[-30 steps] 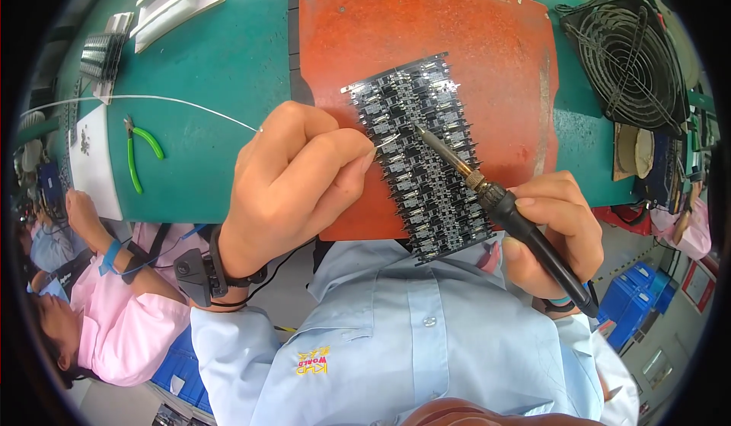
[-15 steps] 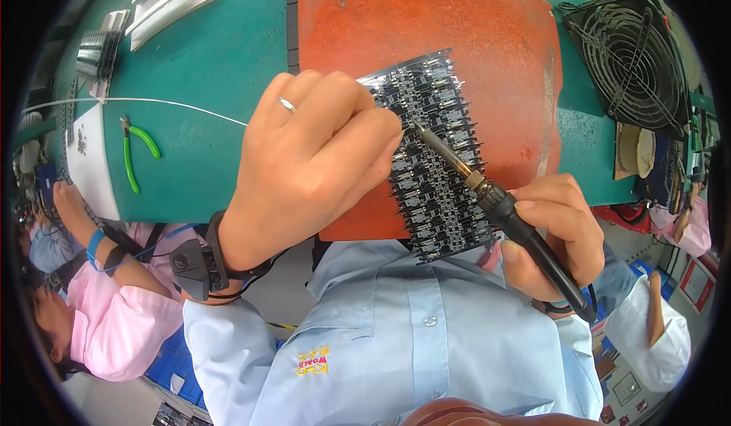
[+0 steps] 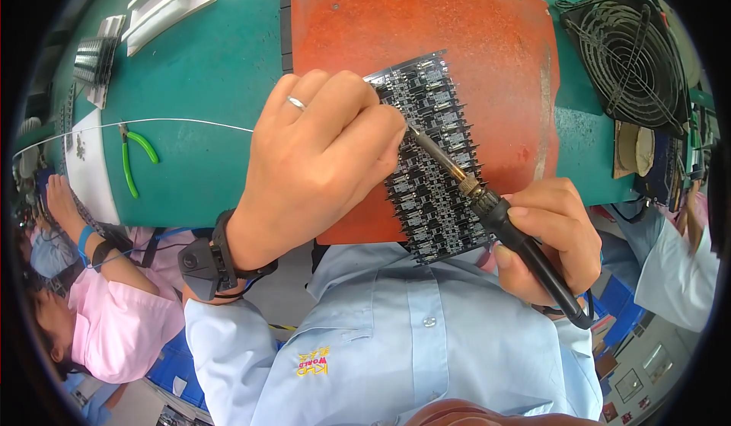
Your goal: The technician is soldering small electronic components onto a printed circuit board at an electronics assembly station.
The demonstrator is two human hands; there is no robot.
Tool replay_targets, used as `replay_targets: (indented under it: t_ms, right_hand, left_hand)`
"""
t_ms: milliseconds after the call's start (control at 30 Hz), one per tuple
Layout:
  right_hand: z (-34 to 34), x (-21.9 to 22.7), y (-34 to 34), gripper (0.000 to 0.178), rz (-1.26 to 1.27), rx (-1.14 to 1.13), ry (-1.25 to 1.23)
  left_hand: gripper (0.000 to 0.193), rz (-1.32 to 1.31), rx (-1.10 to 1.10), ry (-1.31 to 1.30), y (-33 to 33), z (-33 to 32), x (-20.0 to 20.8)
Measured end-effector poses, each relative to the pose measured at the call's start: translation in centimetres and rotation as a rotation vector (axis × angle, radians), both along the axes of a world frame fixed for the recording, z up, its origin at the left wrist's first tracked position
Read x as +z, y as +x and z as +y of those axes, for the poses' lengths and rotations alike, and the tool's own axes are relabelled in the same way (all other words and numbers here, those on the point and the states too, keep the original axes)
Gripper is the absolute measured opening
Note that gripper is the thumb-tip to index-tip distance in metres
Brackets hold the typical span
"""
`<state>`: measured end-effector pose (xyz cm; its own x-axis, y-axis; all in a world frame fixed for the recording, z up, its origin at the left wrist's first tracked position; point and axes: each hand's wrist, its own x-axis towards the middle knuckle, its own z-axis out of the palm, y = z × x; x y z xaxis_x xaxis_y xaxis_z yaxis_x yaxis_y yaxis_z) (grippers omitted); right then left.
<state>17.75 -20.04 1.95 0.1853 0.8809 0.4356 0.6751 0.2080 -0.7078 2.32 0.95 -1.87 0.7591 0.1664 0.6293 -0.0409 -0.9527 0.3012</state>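
Observation:
My left hand (image 3: pixel 320 159) is closed, fingertips pinched over a panel of small dark circuit boards (image 3: pixel 438 190). A thin silvery solder wire (image 3: pixel 179 120) runs from the left into this hand; its end is hidden behind the fingers. In my right hand (image 3: pixel 560 232) is a soldering iron (image 3: pixel 506 224) with a black handle, gripped like a pen. Its metal tip points up and left over the panel, close beside my left fingers. Whether the tip touches a board cannot be made out. The panel lies tilted on an orange-red mat (image 3: pixel 487 53).
Green-handled cutters (image 3: pixel 131 159) lie on the green table (image 3: pixel 198 60) at left, near a white board (image 3: pixel 90 167). A black fan (image 3: pixel 628 60) stands far right. A white tray (image 3: pixel 171 7) is at the far left. Co-workers sit on both sides, one in a pink sleeve (image 3: pixel 122 319).
My right hand and the iron have shifted slightly left, bringing the tip closer to my left fingers. The solder wire bows differently. The person at right has moved.

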Motion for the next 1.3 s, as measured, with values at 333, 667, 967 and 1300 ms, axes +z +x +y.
replay_targets:
  t_ms: [333, 667, 967, 1300]
  right_hand:
    - [0.3, 0.0, -0.4, 0.042, -0.027, -0.016, 0.023]
    - [0.2, -0.1, -0.6, 0.041, -0.032, -0.031, 0.020]
    - [0.1, -0.3, -0.5, 0.040, -0.005, -0.027, 0.027]
    - [0.0, -0.4, -0.3, 0.035, 0.002, -0.054, 0.097]
  left_hand:
    - [0.020, 0.082, -0.114, -0.041, -2.8, -0.4, 0.0]
    - [0.022, 0.142, -0.116, -0.040, -3.1, -0.6, 0.3]
    - [0.021, 0.115, -0.112, 0.001, -3.2, -0.4, -0.1]
    - [0.022, 0.124, -0.102, -0.003, -3.2, -0.5, 0.0]
